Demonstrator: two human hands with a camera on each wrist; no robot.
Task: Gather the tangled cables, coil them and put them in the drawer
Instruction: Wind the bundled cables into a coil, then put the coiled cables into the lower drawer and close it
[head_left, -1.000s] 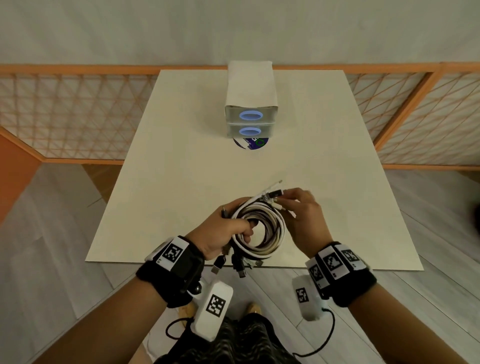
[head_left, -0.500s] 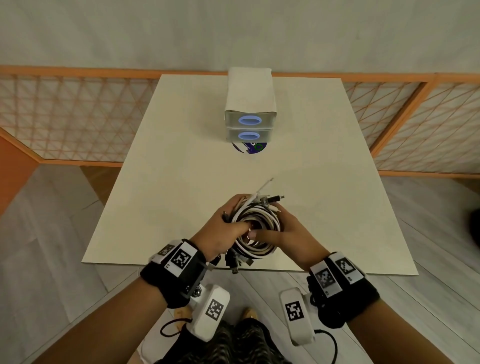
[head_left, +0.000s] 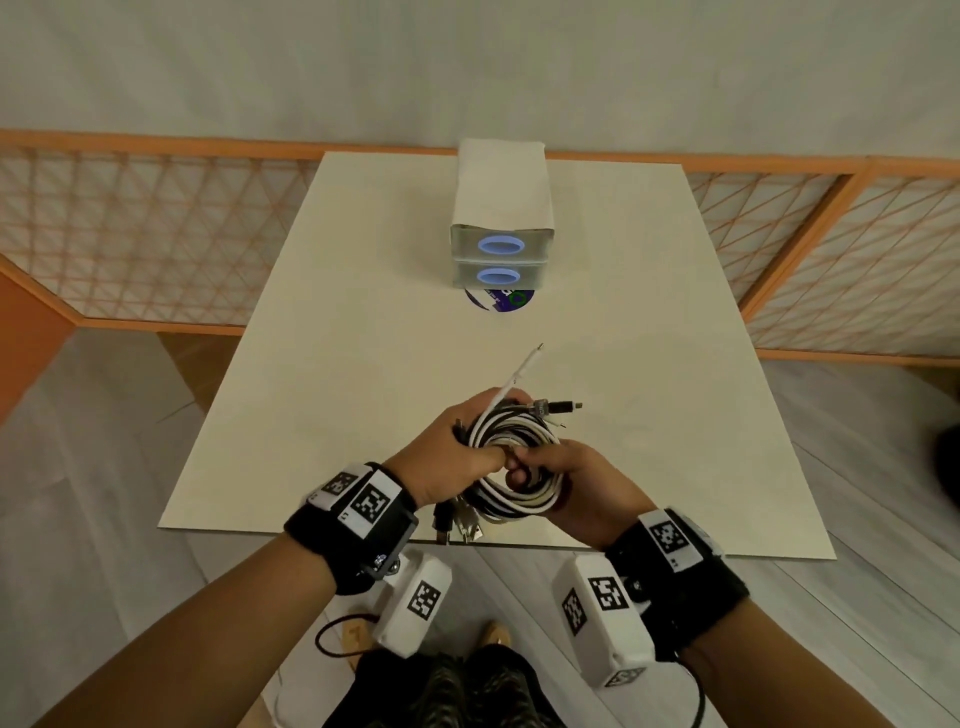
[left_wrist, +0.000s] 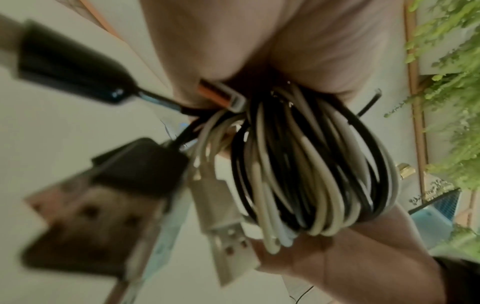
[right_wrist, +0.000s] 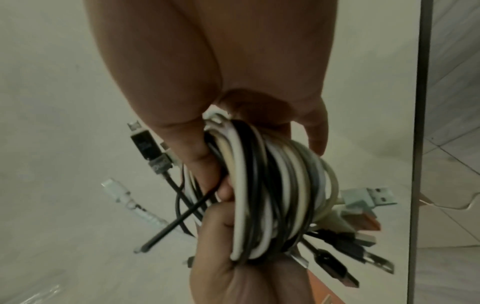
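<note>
A coil of black and white cables (head_left: 511, 467) hangs above the near edge of the table, held by both hands. My left hand (head_left: 452, 457) grips its left side, fingers wrapped round the strands. My right hand (head_left: 566, 483) grips the right and lower side, thumb through the loop. Loose plug ends stick out: a white one (head_left: 524, 366) toward the far side, a black one (head_left: 558, 406) to the right, USB plugs (head_left: 457, 525) hanging below. The coil (left_wrist: 306, 164) fills the left wrist view, and the right wrist view shows the coil (right_wrist: 272, 195) too. A small two-drawer unit (head_left: 498, 249) stands at the far middle, both drawers closed.
The cream table (head_left: 363, 364) stretches between the hands and the drawer unit. A round blue and white label (head_left: 501, 301) lies just in front of the unit. An orange lattice fence (head_left: 130, 234) runs behind the table on both sides.
My right hand left the plug ends at the coil's top and slid down to grip the coil's lower right side. The coil is now squeezed tighter between both hands.
</note>
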